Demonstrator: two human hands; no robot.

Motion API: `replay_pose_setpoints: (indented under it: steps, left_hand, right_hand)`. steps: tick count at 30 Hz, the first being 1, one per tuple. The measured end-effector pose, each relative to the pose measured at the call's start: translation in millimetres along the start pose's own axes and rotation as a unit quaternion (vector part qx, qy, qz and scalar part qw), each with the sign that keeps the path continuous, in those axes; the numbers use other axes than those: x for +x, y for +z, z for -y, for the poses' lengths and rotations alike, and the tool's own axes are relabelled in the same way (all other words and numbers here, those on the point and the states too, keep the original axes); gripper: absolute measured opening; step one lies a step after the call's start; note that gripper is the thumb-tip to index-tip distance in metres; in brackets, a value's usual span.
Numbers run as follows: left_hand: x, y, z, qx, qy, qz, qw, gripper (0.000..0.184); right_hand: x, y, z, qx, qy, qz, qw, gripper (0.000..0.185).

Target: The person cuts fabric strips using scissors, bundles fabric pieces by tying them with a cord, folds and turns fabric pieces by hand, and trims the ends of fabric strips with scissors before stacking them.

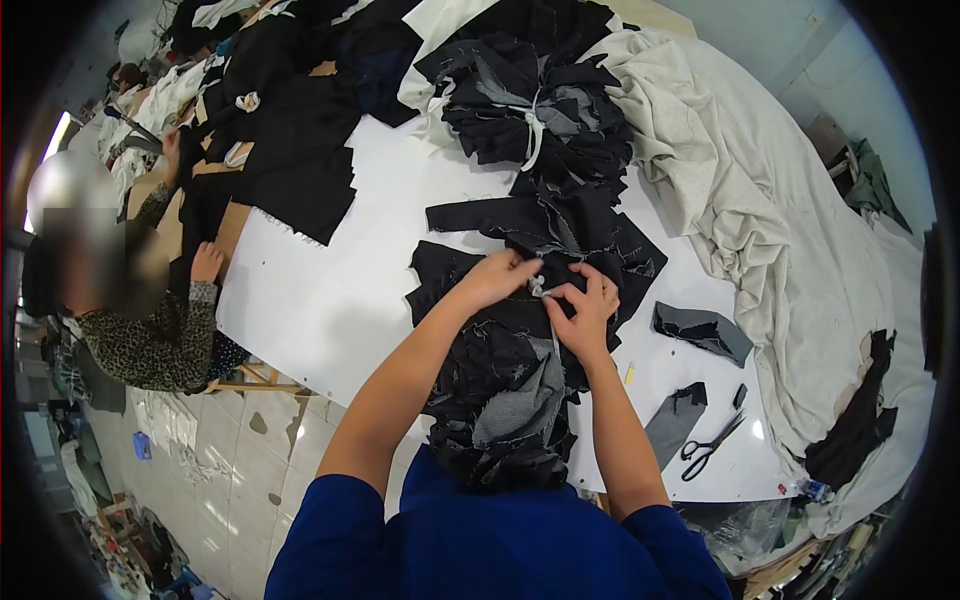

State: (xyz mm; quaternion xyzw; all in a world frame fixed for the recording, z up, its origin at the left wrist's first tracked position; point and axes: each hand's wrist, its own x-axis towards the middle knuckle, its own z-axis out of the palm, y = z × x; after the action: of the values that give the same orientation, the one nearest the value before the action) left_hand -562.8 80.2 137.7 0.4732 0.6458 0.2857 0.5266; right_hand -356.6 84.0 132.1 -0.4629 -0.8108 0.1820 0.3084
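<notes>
A bundle of black cut fabric pieces [520, 375], with frayed edges and some grey undersides, lies on the white table right in front of my body. A white cloth strip [538, 287] is knotted or twisted at the bundle's upper middle. My left hand [497, 279] is closed, its fingertips pinching the strip from the left. On the other side my right hand [587, 308] holds the strip between thumb and bent fingers. The strip's ends are mostly hidden by the fingers and fabric. Just beyond lies a second black bundle [585, 115], gathered by a white strip [534, 138].
Black scissors [712, 446] and grey-black fabric scraps [703, 332] lie on the table [330, 290] to the right. A large heap of off-white cloth [740, 190] covers the right side. A co-worker [150, 320] handles black fabric at the left edge.
</notes>
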Motion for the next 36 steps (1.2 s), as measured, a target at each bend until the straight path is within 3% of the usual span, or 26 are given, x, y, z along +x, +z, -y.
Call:
replay_pose_setpoints:
  steps: [3, 5, 7, 8, 9, 11, 13, 15, 16, 18, 19, 21, 22, 23, 25, 27, 28, 30, 32, 34, 36]
  left_hand:
    - [-25, 10, -32, 0.31, 0.047, -0.037, 0.949, 0.054]
    - [-15, 12, -15, 0.305, 0.062, -0.051, 0.949, 0.043]
    - [-10, -3, 1, 0.187, 0.141, -0.031, 0.972, 0.034]
    - [-12, -10, 7, 0.09, 0.124, 0.001, 0.988, 0.03]
    - [-18, -14, 6, 0.093, 0.124, 0.004, 0.988, 0.03]
    - [-33, -19, -5, -0.145, -0.013, 0.031, 0.989, 0.031]
    - [-45, -23, -12, -0.142, -0.022, 0.052, 0.988, 0.03]
    - [-60, -32, -30, -0.436, 0.037, 0.095, 0.894, 0.025]
    - [-68, -40, -50, -0.369, 0.04, 0.0, 0.929, 0.022]
    - [-67, -74, -47, -0.508, 0.064, 0.067, 0.857, 0.022]
    - [-64, -73, -42, -0.505, 0.067, 0.066, 0.858, 0.022]
    - [-63, -64, -36, -0.348, 0.083, -0.027, 0.933, 0.023]
    - [-59, -61, -33, -0.173, 0.061, -0.041, 0.982, 0.026]
    - [-50, -51, -14, -0.042, 0.116, -0.056, 0.991, 0.028]
    - [-29, -35, 11, 0.201, 0.261, -0.078, 0.941, 0.032]
    - [-32, -23, 4, 0.351, 0.192, -0.067, 0.914, 0.031]
    - [-34, -18, 3, 0.384, 0.152, -0.077, 0.908, 0.028]
    - [-38, -16, 6, 0.392, 0.166, -0.094, 0.9, 0.028]
    - [-37, -8, 17, 0.429, 0.18, -0.115, 0.878, 0.029]
    - [-38, 1, 2, 0.414, 0.207, -0.091, 0.882, 0.032]
    - [-36, 18, -12, 0.419, 0.166, 0.007, 0.892, 0.032]
  right_hand:
    - [0, 3, -3, 0.005, -0.002, -0.006, 1.0, 0.014]
    - [-1, 1, -4, 0.005, -0.005, -0.008, 1.0, 0.012]
    - [-1, 0, -1, -0.003, -0.01, -0.013, 1.0, 0.019]
    - [-1, -3, 1, -0.002, -0.008, -0.016, 1.0, 0.019]
    - [1, -10, 9, 0.0, -0.003, 0.001, 1.0, 0.023]
    - [1, -12, 11, -0.007, -0.006, 0.019, 1.0, 0.034]
    - [-1, -6, 5, -0.009, -0.003, 0.015, 1.0, 0.033]
    - [-1, -4, 0, -0.013, -0.001, 0.01, 1.0, 0.031]
    - [-1, -4, 0, -0.013, -0.003, 0.009, 1.0, 0.029]
    - [-4, -6, 0, -0.014, -0.008, 0.011, 1.0, 0.027]
    - [-4, -7, -1, -0.006, -0.004, 0.01, 1.0, 0.025]
    - [-5, -7, 3, 0.008, 0.003, 0.007, 1.0, 0.023]
    - [-4, -8, 7, -0.001, -0.017, 0.003, 1.0, 0.023]
    - [-2, -11, 11, -0.012, -0.038, -0.002, 0.999, 0.024]
    - [1, -16, 20, -0.011, -0.055, -0.007, 0.998, 0.019]
    - [-1, -19, 25, 0.004, -0.076, -0.015, 0.997, 0.012]
    - [-6, -27, 30, 0.083, -0.026, -0.028, 0.996, 0.009]
    - [-22, -52, 33, 0.099, 0.032, -0.053, 0.993, 0.009]
    - [-42, -54, 32, 0.04, 0.047, -0.026, 0.998, 0.017]
    - [-56, -42, 53, -0.03, 0.053, -0.011, 0.998, 0.029]
    - [-58, -29, 58, -0.044, 0.014, -0.006, 0.999, 0.023]
